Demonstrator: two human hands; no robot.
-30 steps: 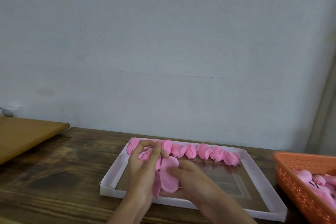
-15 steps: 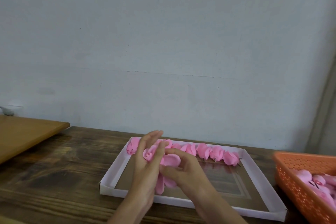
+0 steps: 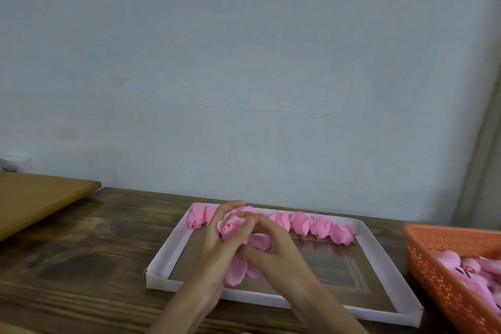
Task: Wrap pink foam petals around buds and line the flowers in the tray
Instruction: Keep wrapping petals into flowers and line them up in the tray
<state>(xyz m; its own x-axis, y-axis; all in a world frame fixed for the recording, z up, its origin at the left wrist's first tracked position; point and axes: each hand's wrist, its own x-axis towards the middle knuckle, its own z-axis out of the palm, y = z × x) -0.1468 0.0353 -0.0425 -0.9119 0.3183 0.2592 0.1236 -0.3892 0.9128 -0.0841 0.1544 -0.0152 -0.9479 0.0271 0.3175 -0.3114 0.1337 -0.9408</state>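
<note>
Both hands work over the white tray (image 3: 173, 247) on one pink foam flower (image 3: 229, 226). My left hand (image 3: 219, 247) cradles the bud, fingers extended behind it and thumb against it. My right hand (image 3: 273, 247) pinches a petal (image 3: 260, 240) against the bud with fingertips meeting at the top. Loose petals (image 3: 235, 270) hang below between the palms. A row of finished pink flowers (image 3: 320, 226) lines the tray's far edge, partly hidden behind my hands.
An orange perforated basket (image 3: 433, 268) with more pink foam pieces (image 3: 471, 268) sits at the right edge. A tan board (image 3: 35, 200) lies at the left on the dark wooden table (image 3: 81, 266). A pale wall rises close behind the tray.
My hands rose slightly and closed together. The right hand folded the spread petal up against the bud, and its fingertips now meet the left fingers at the top.
</note>
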